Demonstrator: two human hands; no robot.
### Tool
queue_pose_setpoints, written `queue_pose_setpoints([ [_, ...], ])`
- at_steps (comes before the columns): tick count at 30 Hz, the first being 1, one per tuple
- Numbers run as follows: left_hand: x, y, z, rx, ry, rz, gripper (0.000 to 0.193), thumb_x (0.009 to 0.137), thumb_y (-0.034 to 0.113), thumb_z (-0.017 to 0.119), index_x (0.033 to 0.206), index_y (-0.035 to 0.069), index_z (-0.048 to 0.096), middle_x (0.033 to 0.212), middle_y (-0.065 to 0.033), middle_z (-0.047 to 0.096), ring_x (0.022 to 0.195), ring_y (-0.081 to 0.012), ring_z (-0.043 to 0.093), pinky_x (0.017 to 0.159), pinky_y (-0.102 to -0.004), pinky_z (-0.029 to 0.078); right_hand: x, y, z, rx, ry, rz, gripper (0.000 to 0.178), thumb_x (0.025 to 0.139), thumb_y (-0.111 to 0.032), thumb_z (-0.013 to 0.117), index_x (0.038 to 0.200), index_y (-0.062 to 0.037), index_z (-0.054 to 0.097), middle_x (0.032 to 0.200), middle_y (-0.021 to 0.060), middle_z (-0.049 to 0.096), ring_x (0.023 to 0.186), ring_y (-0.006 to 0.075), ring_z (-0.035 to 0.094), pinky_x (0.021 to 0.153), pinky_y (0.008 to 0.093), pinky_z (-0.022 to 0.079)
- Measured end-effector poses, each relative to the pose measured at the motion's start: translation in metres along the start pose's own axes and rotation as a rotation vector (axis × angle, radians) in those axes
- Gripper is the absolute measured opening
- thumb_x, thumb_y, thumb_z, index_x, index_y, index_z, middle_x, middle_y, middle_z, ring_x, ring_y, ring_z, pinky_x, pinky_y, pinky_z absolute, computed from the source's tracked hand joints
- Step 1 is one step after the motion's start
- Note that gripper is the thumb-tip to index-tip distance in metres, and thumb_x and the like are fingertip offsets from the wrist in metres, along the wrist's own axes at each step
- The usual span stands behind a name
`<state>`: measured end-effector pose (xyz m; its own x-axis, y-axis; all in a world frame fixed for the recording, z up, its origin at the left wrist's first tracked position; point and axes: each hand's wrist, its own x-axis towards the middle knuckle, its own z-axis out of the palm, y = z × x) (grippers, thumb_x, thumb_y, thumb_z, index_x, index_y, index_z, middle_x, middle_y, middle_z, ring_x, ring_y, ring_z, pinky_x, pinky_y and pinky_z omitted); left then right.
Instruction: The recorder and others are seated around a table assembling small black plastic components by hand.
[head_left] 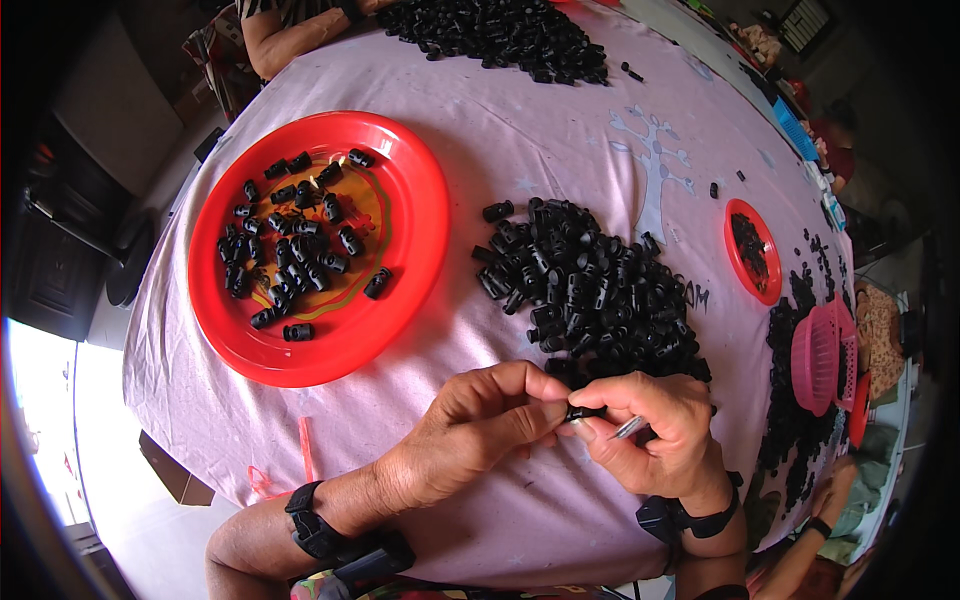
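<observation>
My left hand and my right hand meet near the table's front edge, both pinching one small black plastic toggle piece between thumb and fingers. A thin metal part also sticks out of my right hand below the toggle. Just beyond my hands lies a large heap of black toggle pieces on the pink tablecloth. To the left stands a big red plate holding several black toggles.
A second heap of black pieces lies at the far edge near another person's arm. A small red plate, a pink basket and more black pieces sit at the right, where another person's hand shows.
</observation>
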<state>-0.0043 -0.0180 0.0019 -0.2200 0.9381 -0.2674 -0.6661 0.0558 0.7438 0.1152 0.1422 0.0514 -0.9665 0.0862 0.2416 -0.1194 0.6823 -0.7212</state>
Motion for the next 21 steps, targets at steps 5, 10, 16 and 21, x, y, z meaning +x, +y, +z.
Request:
queue_pose_setpoints([
  [5, -0.0012, 0.0006, 0.0000, -0.053, -0.021, -0.002, 0.021, 0.093, 0.015, 0.058, 0.109, 0.001, 0.058, 0.095, -0.0020, 0.063, 0.085, -0.0057, 0.053, 0.078, -0.0215, 0.044, 0.0003, -0.0009, 0.0017, 0.051, 0.032, 0.019, 0.028, 0.072, 0.004, 0.069, 0.099, -0.0016, 0.063, 0.077, 0.0077, 0.067, 0.063, 0.0141, 0.066, 0.052, 0.0249, 0.054],
  [10, 0.0000, -0.0025, 0.0007, -0.023, -0.041, 0.028, 0.024, 0.093, 0.017, 0.058, 0.111, 0.001, 0.056, 0.096, -0.0026, 0.063, 0.088, -0.0056, 0.054, 0.078, -0.0206, 0.044, 0.0018, -0.0001, 0.0058, 0.035, 0.091, -0.005, 0.019, 0.074, -0.001, 0.068, 0.092, -0.0006, 0.065, 0.069, 0.0067, 0.067, 0.056, 0.0113, 0.065, 0.052, 0.0218, 0.049],
  [16, -0.0004, -0.0014, 0.0005, -0.004, -0.032, 0.004, 0.024, 0.093, 0.018, 0.058, 0.111, 0.001, 0.057, 0.094, -0.0015, 0.062, 0.085, -0.0054, 0.053, 0.078, -0.0205, 0.043, 0.0008, 0.0028, 0.0081, 0.041, 0.099, -0.024, 0.019, 0.073, -0.001, 0.068, 0.092, -0.0009, 0.065, 0.070, 0.0070, 0.067, 0.055, 0.0116, 0.065, 0.051, 0.0218, 0.048],
  [21, -0.0002, -0.0007, 0.0010, 0.004, -0.046, 0.021, 0.025, 0.094, 0.019, 0.057, 0.110, 0.001, 0.057, 0.094, -0.0010, 0.062, 0.084, -0.0054, 0.052, 0.078, -0.0207, 0.043, 0.0014, 0.0006, 0.0059, 0.033, 0.087, -0.022, 0.018, 0.074, -0.002, 0.068, 0.092, -0.0004, 0.064, 0.069, 0.0070, 0.067, 0.055, 0.0116, 0.065, 0.050, 0.0214, 0.048],
])
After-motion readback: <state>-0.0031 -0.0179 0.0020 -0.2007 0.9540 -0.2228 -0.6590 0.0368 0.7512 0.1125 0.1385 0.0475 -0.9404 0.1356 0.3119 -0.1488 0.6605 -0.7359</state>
